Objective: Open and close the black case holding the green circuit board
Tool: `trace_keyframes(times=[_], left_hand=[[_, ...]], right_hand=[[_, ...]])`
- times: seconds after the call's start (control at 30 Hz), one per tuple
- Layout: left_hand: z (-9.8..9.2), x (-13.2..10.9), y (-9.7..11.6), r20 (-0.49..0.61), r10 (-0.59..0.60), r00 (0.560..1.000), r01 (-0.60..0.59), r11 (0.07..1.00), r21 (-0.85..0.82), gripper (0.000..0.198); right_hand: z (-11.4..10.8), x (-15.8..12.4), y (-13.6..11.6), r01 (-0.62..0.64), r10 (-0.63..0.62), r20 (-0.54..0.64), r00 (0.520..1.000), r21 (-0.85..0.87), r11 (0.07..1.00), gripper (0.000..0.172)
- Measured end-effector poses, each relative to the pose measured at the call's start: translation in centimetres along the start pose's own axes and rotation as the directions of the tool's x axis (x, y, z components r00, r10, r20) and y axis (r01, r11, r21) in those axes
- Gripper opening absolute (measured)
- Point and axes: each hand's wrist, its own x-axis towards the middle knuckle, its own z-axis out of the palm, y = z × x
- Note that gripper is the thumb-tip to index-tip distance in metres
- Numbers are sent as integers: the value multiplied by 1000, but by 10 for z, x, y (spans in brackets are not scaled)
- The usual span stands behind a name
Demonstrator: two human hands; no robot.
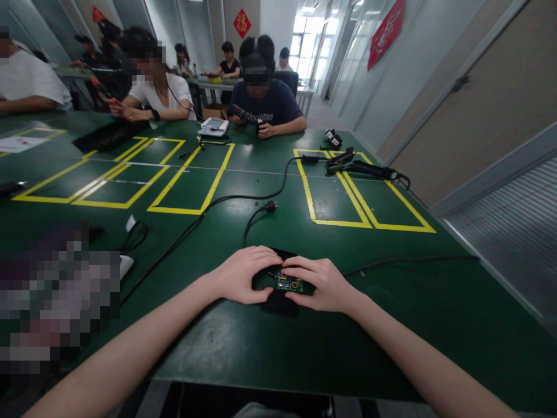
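A small green circuit board (285,284) with a copper-coloured coil and short wires lies between my two hands, over a flat black piece (281,305) on the table. My right hand (324,284) curls round its right side, fingers at the far edge and thumb at the near edge. On the other side my left hand (246,273) arches in a C shape, fingertips by the board's far side and thumb apart from them near its left end. Whether the left fingertips press on the black piece is hidden. A black power cord with a plug (270,206) lies beyond the hands.
Yellow tape boxes (202,206) mark the green table (209,348). A long black cable (230,197) crosses it. A black tool with a cord (369,169) lies at the far right. A white device (213,126) sits before a co-worker (265,98); other people sit further left and behind.
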Motion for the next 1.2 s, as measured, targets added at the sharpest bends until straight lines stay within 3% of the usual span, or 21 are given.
trace_keyframes(times=[0.27,0.4,0.6,0.83,1.0,1.2], left_hand=[[-2,2,6,-7,-60,998,60,998,32,20],[0,1,8,-8,-66,998,66,995,68,7],[5,1,6,-41,-82,996,86,992,93,6],[4,0,4,-58,-114,992,122,981,150,4],[3,3,2,-103,-118,988,143,948,284,7],[1,6,-3,-46,-249,967,250,908,335,13]], right_hand=[[-5,1,0,-116,107,142,984,57,992,31],[-9,3,0,-144,130,178,976,70,987,23],[-4,3,2,-168,153,141,978,97,981,36],[-2,3,1,-174,174,65,983,-7,985,34],[-2,5,1,-177,177,27,984,-28,984,34],[2,4,8,-191,190,-37,981,-33,981,31]])
